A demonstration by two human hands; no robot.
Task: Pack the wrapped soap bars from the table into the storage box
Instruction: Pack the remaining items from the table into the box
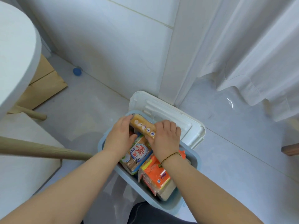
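Note:
A light blue storage box (195, 160) stands on the floor, its white lid (169, 110) lying open behind it. Inside are wrapped soap bars: a blue-and-white pack (137, 156) on the left and an orange pack (157, 173) on the right. A tan wrapped soap bar (143, 126) is held on edge at the box's far end. My left hand (120, 135) grips its left end. My right hand (165, 138) grips its right end, fingers curled over the top.
A white round table (14, 50) with wooden legs (48, 152) stands at the left. A small blue ball (77, 71) lies by the wall. White curtains (258, 54) hang at the right. A cardboard piece (43, 84) lies under the table.

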